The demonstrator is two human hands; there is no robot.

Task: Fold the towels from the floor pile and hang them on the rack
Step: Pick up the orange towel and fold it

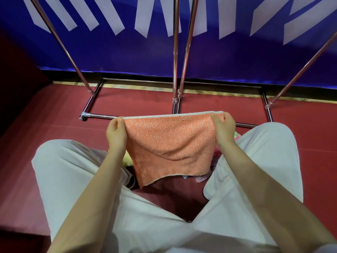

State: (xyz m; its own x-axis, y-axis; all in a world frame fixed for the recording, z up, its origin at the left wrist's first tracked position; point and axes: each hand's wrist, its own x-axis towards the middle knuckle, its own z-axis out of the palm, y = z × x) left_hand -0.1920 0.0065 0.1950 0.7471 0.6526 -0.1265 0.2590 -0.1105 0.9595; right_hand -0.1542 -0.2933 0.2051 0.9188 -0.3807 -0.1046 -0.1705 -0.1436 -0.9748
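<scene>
Orange towel [169, 143], long axis 9-to-3 o'clock, hanging toward 6, top corners pinched by left hand [115, 133] and right hand [223, 129], chrome rack [176, 70] at 12

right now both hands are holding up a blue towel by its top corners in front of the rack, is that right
Not quite: the towel is orange, not blue, as the head view shows. The left hand and right hand do hold it by its top corners in front of the rack.
</scene>
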